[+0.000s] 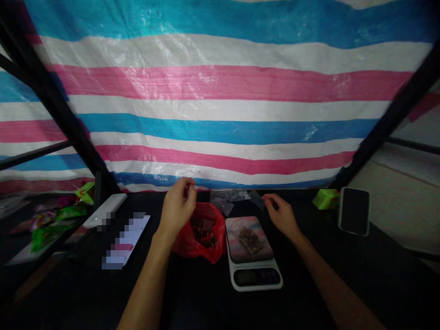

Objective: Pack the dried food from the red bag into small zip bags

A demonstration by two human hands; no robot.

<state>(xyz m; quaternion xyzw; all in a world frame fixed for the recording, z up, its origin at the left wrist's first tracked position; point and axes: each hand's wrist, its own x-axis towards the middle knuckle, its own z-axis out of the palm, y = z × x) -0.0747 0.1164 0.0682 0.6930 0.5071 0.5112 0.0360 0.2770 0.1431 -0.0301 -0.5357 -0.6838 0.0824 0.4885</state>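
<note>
1. My left hand [178, 204] hung above the red bag [201, 231], just left of the scale [254, 256], fingers pinched together on something small and dark; I could not tell what it was, though the bag below showed dark brown pieces.
2. My right hand [282, 213] sat just behind and to the right of the scale, thumb and forefinger closed on the edge of a small clear pouch [257, 199] from the loose pile of pouches [228, 201] behind the scale.
3. A filled clear packet [250, 239] lay on the scale's platform, touching neither hand; its display was too dark for me to read.
4. To do this well, I judged I should keep the pinch light and carry pieces straight from the bag, since it stood touching the scale's left side and its floppy rim could lean on the platform and spoil a reading.
5. I also judged the thin pouch needed a grip on one edge only, so its mouth could open.
6. Far right of the scale stood a phone [354, 211] and a green box [325, 198]; far left, a white flat box [105, 208] on the counter [206, 302].
</note>
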